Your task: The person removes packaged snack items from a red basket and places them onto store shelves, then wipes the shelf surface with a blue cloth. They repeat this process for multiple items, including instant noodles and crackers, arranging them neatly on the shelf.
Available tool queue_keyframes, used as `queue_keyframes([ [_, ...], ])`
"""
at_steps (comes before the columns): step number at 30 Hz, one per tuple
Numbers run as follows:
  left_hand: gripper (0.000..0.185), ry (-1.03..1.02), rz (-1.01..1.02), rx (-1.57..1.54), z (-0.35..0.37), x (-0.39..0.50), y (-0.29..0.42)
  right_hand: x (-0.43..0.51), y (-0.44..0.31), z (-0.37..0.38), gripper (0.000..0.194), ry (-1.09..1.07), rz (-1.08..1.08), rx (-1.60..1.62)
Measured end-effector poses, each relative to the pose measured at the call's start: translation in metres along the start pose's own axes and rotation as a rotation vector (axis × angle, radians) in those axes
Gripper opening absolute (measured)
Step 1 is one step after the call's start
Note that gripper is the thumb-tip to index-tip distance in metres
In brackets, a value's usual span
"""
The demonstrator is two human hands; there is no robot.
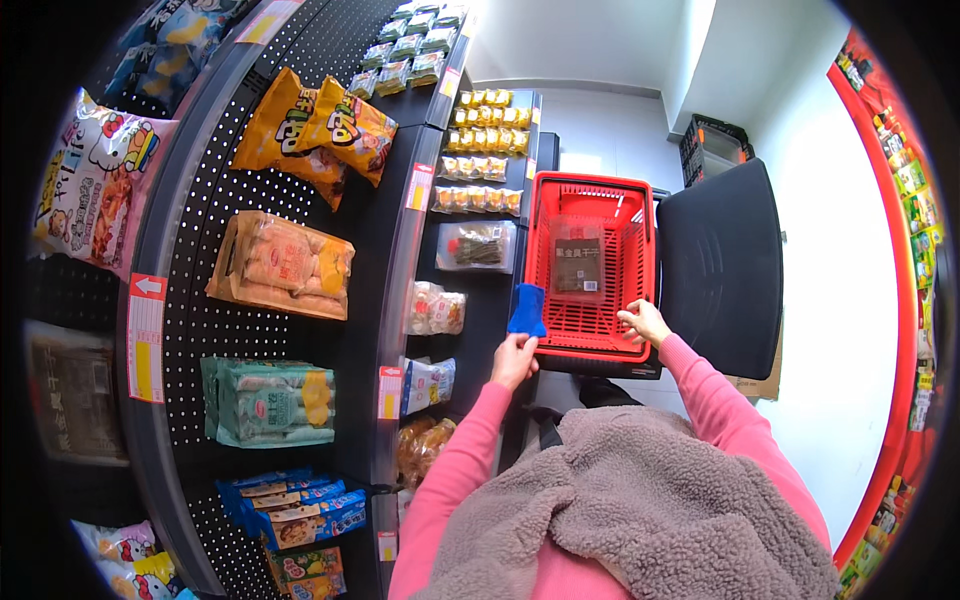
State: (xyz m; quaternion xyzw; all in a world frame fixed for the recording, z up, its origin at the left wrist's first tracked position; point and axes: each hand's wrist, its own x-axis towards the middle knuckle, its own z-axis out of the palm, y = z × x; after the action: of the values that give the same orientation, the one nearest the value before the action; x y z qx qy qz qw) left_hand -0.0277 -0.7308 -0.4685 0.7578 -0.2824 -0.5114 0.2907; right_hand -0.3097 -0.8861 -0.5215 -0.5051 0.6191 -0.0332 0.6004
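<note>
A red plastic shopping basket [537, 255] rests on a black support in front of me, and inside lies a flat, clear-and-brown packaged food [579, 264] bearing writing. My left hand [514, 360] is at the basket's near left corner. Its fingertips pinch the lower end of a blue cloth [529, 309], which lies over the left rim. Over the near right part of the basket hovers my right hand [643, 322], fingers loosely bent and apart, with nothing visible in them. Whether it touches the rim, I cannot tell.
Black shelving [382, 292] fills the left side, with orange snack bags [341, 127], an orange pouch [285, 262], a green pouch [270, 403] and blue packets [307, 510]. A black panel [716, 266] stands right of the basket; a black crate [712, 146] sits by the wall.
</note>
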Motion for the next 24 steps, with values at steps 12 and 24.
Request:
queue_keyframes([
  [12,0.027,0.265,-0.181,-0.351,-0.015,-0.133,-0.149,-0.082,-0.161,0.018,0.019,-0.230,-0.562,0.183],
  [24,0.032,0.468,0.044,-0.434,-0.012,-0.168,-0.167,-0.369,-0.477,0.134,0.025,-0.593,-1.878,-0.036],
])
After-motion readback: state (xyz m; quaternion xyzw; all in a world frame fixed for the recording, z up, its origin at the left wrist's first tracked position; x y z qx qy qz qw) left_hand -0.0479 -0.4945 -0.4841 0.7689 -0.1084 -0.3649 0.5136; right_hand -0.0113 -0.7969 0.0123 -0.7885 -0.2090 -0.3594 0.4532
